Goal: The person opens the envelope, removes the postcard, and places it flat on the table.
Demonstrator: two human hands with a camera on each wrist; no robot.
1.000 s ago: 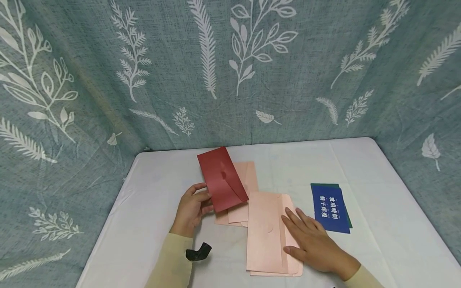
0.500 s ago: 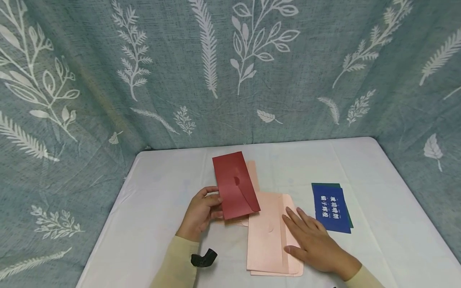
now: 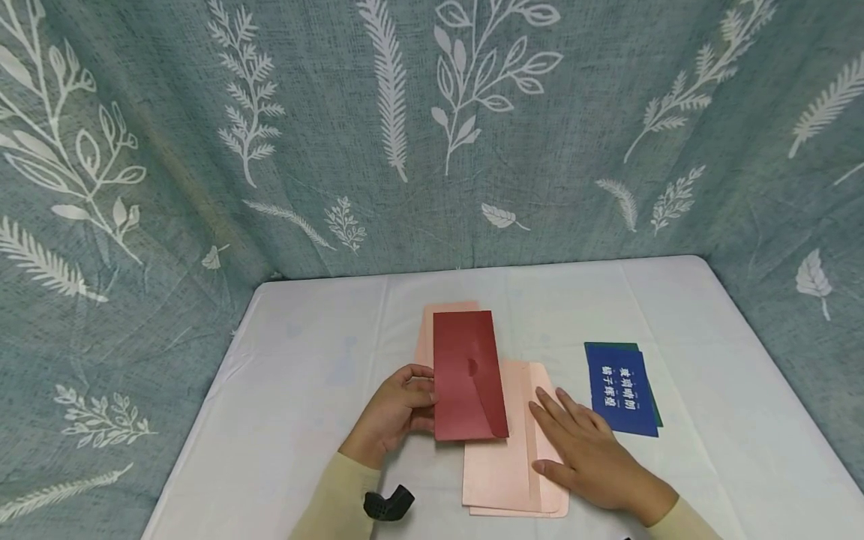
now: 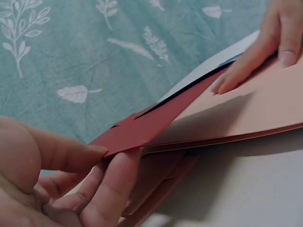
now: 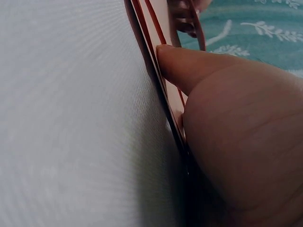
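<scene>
My left hand (image 3: 398, 409) pinches the left edge of a red envelope (image 3: 469, 375) between thumb and fingers. In the left wrist view the red envelope (image 4: 147, 120) tilts above the pink paper. Below and partly behind it lie pink envelopes (image 3: 427, 330) at the back and a pink stack (image 3: 496, 476) nearer the front. With straight, spread fingers my right hand (image 3: 587, 450) rests on the right part of the front pink stack. The right wrist view shows the thumb (image 5: 182, 66) touching the pink layers' edge.
To the right of my right hand lies a blue card (image 3: 622, 390) with white characters, a green card (image 3: 656, 412) partly under it. A patterned teal curtain (image 3: 432, 150) stands behind the white table (image 3: 304, 322). A black piece (image 3: 389, 504) sits at my left sleeve.
My left hand has carried the red envelope to the right and nearer, and turned it more upright in the head view. The right hand has stayed in place.
</scene>
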